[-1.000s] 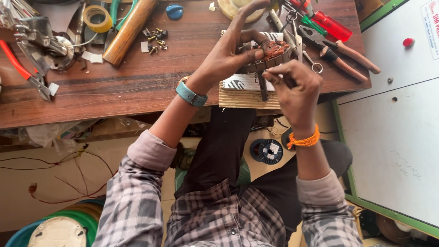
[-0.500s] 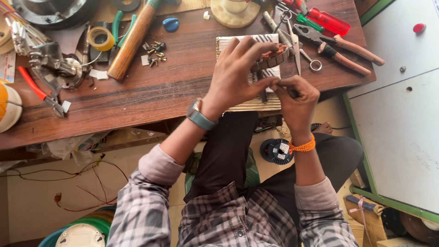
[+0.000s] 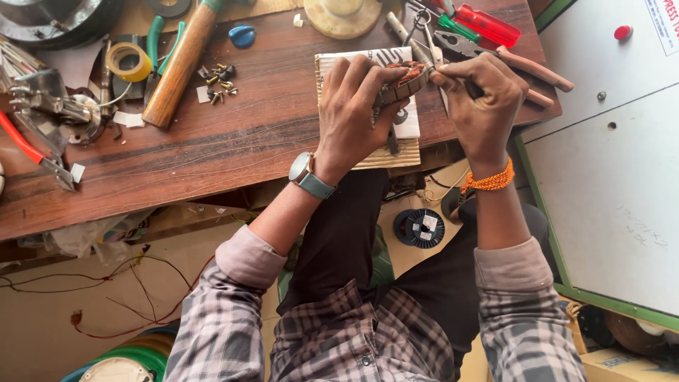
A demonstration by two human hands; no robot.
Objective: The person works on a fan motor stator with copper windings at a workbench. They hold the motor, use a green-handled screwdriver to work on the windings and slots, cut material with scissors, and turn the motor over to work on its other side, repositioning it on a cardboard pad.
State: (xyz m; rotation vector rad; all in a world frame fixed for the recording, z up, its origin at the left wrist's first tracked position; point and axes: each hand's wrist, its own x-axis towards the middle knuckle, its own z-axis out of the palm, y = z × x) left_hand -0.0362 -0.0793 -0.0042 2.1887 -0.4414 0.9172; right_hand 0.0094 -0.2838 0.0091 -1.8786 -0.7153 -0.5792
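My left hand wraps around a small motor armature with copper windings, holding it above a ribbed cardboard pad on the wooden workbench. The armature's dark shaft pokes down below my fingers. My right hand pinches a thin metal tool whose tip touches the windings from the right. A grey-strapped watch sits on my left wrist and an orange thread band on my right wrist.
A wooden-handled hammer, yellow tape roll, several small screws, a blue knob and red-handled pliers lie left. Red and green screwdrivers and pliers lie right. A white cabinet stands beside the bench.
The view has shifted so the bench sits lower and closer. My hands stay together on the armature, the left fingers curling further over it.
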